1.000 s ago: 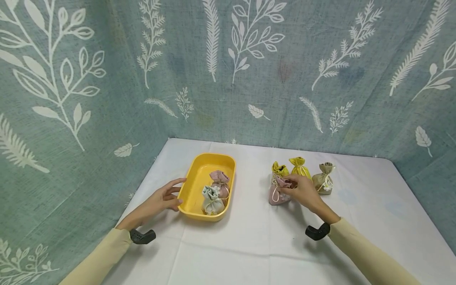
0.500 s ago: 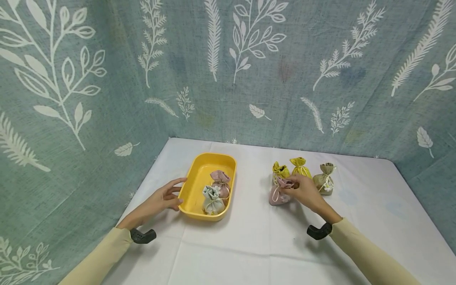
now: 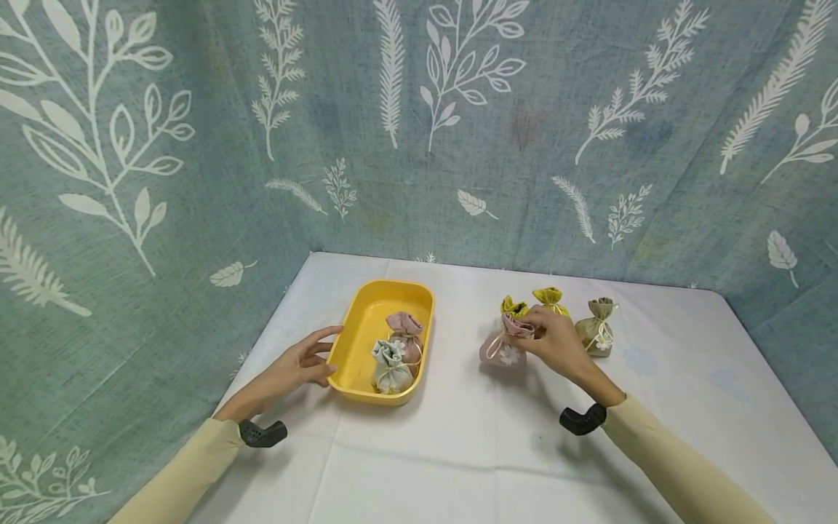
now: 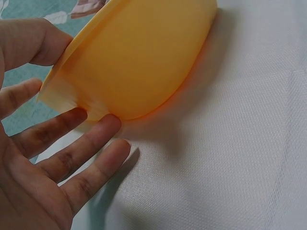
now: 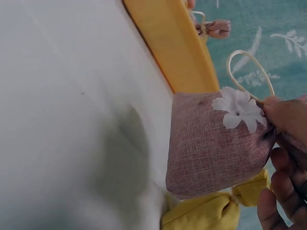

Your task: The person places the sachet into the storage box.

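Observation:
My right hand [image 3: 558,348] pinches the gathered neck of a pink drawstring pouch [image 3: 492,351]. In the right wrist view this pouch [image 5: 206,148] hangs tilted above the table, a white flower on its side and a loop of cord at its neck. At the yellow tray's near left corner is my left hand [image 3: 296,370]. Its spread, fairly straight fingers touch the wall of the tray [image 4: 139,57], with the thumb against the rim. Inside the tray [image 3: 350,342] a pink pouch [image 3: 407,348] and a pale grey-green pouch [image 3: 391,375] stand side by side.
Behind my right hand stand two yellow pouches, one [image 3: 514,306] partly hidden by the held pouch, the other [image 3: 550,297] partly covered by the hand. An olive-brown pouch [image 3: 596,331] is to their right. A leaf-patterned curtain [image 3: 393,204] borders the white table [image 3: 432,466].
My right hand has lifted the pink pouch off the table, and its base has swung to the left. The left hand and the tray stay where they were.

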`<state>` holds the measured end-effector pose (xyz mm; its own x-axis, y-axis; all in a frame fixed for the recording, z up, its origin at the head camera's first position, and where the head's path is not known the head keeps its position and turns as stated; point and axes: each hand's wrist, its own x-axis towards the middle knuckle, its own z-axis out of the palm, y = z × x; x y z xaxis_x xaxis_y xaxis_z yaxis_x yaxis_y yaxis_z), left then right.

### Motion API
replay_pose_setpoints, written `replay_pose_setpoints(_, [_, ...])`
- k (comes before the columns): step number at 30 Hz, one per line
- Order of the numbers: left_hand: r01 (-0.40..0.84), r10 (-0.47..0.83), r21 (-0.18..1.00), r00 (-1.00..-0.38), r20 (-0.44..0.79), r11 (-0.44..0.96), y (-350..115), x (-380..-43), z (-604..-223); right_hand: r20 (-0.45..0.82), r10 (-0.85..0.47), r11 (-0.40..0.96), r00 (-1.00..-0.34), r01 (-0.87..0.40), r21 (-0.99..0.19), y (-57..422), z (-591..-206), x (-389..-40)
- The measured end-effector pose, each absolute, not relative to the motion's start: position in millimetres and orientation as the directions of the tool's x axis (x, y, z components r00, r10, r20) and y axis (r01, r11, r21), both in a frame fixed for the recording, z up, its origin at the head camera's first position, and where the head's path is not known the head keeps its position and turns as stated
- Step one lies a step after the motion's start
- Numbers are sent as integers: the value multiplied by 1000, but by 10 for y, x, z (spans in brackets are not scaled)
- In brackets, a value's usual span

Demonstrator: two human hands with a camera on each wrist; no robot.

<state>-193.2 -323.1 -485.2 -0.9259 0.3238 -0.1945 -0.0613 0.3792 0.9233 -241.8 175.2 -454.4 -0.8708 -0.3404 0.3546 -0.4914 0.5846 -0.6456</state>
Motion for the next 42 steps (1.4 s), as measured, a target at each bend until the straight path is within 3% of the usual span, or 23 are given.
replay_pose_setpoints(25, [-52,329,927,-926,-184,373,-3223,-1929,-4865,381,-328,492,-864,-501,-712,1305,-4243,-2538])
replay_pose_setpoints(42, [-55,323,929,-929,-182,365,-3230,-1925,-4869,336,-282,473,-899,-435,-767,882,-4115,-2754])
